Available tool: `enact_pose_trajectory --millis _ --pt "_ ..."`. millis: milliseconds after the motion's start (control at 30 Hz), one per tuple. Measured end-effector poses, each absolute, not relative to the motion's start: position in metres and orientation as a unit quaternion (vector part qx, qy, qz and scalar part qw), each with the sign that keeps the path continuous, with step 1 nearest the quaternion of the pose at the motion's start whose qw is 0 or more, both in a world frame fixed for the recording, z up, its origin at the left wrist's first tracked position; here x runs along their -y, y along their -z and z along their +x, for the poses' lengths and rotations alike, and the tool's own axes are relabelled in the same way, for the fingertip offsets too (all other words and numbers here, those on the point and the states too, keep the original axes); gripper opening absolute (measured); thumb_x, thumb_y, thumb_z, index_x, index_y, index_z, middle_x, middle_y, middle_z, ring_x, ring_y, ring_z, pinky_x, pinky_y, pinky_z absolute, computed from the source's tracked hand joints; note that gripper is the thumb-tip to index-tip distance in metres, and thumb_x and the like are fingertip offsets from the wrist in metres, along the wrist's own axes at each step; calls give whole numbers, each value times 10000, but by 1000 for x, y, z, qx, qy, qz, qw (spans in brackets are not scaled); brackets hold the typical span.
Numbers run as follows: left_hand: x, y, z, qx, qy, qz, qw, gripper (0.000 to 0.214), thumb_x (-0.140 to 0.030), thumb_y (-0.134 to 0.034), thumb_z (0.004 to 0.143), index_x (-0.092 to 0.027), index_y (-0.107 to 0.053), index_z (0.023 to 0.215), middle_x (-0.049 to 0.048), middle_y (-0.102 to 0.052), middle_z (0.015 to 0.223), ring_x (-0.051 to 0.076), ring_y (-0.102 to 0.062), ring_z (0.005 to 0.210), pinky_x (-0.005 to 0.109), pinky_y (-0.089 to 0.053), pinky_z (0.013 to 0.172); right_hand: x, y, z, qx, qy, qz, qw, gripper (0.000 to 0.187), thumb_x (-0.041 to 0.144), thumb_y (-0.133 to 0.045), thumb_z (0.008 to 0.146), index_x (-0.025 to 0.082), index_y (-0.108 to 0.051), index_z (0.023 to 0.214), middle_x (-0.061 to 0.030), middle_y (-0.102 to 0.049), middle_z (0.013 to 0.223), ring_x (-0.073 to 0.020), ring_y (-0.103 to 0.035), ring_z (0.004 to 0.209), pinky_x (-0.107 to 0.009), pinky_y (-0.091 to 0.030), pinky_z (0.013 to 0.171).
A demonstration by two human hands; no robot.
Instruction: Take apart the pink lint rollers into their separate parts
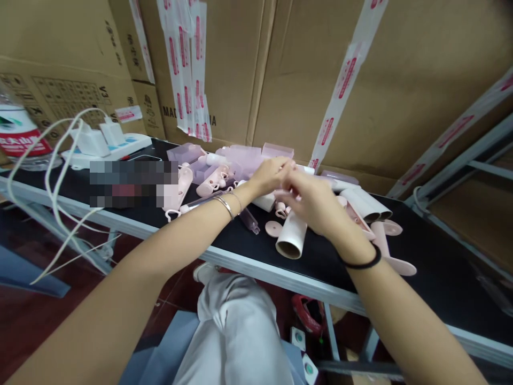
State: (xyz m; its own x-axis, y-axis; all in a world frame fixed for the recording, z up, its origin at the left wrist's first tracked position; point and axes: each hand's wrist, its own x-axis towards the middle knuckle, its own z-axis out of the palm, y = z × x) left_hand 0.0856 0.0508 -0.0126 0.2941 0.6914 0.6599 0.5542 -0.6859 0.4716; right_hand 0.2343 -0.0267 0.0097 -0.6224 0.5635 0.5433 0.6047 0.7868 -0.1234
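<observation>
My left hand [270,175] and my right hand [310,200] meet over the middle of the black tabletop, fingertips touching or nearly so. Both have their fingers curled in; whatever lies between them is hidden, and the right one is slightly blurred. Right below my right hand is a white paper roll [291,236] with its hollow end toward me. A round pink disc [273,229] lies beside that roll. Under my left wrist rests a clear purple plastic piece [249,220]. Pink plastic parts [216,180] and translucent purple covers [244,156] are heaped behind and left of my hands.
More white rolls [371,205] and a pink piece with rounded ends [385,247] lie to the right. At left stand a power strip [132,143] with white cables and a water bottle [24,136]. Large cardboard boxes [296,69] wall off the back. A metal rail [240,266] edges the table.
</observation>
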Motion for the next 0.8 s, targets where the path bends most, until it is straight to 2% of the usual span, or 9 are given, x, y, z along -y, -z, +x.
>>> enact_pose_trajectory --millis 133,233,333,400,467,533,633,700,800 --pt "-47 13 92 -285 -535 749 266 576 -531 -231 985 -168 -670 896 70 -708 959 173 -644 937 326 -476 871 1 -12 250 818 83 -386 419 49 236 -558 843 227 -550 796 -43 -569 873 -198 -550 782 -325 -423 705" --pt "-45 16 99 -253 -503 747 353 562 -644 -375 911 -158 -656 946 81 -696 956 171 -643 880 308 -506 771 -10 -6 251 802 70 -414 424 77 192 -559 808 214 -534 739 -37 -545 830 -185 -531 759 -319 -423 704" --pt "-45 19 104 -264 -468 753 380 489 -607 -615 802 -137 -644 936 74 -683 881 146 -624 763 272 -506 661 -17 1 247 798 40 -431 420 78 127 -538 772 203 -530 756 -25 -552 782 -171 -528 736 -310 -431 713" --pt "-47 18 103 -290 -467 734 398 429 -559 -588 844 -139 -647 905 66 -680 832 132 -613 708 257 -499 613 -19 0 249 789 24 -437 432 77 134 -555 769 192 -553 819 -27 -577 803 -167 -540 746 -315 -445 737" --pt "-49 15 101 -317 -497 699 405 415 -518 -478 919 -142 -652 887 73 -689 828 133 -620 699 263 -500 611 -18 -8 259 798 -13 -427 425 148 182 -599 773 181 -581 920 -44 -611 883 -171 -564 790 -327 -463 770" --pt "-54 12 96 -336 -547 653 403 429 -487 -395 957 -144 -652 929 91 -706 890 150 -643 748 290 -514 661 -13 -22 276 843 -84 -386 364 292 256 -655 768 187 -596 1046 -65 -634 1023 -187 -594 893 -340 -482 816" --pt "-63 6 86 -337 -625 563 423 448 -458 -315 980 -149 -635 1030 108 -709 1024 171 -660 891 328 -521 787 3 -41 302 934 -192 -265 145 549 366 -750 712 232 -594 1222 -66 -611 1242 -239 -570 1142 -368 -474 937" --pt "-69 4 80 -326 -666 506 441 416 -427 -316 983 -156 -626 1048 102 -701 1064 167 -649 976 325 -510 843 12 -44 307 957 -187 -215 53 659 354 -781 686 255 -571 1302 -60 -557 1353 -269 -488 1283 -407 -422 1031" --pt "-74 4 75 -297 -714 447 450 324 -398 -402 961 -170 -624 1019 81 -690 1077 154 -622 1066 294 -488 873 16 -28 294 965 -136 -225 -3 677 230 -801 650 273 -600 1296 -53 -531 1401 -308 -431 1339 -467 -360 1095"
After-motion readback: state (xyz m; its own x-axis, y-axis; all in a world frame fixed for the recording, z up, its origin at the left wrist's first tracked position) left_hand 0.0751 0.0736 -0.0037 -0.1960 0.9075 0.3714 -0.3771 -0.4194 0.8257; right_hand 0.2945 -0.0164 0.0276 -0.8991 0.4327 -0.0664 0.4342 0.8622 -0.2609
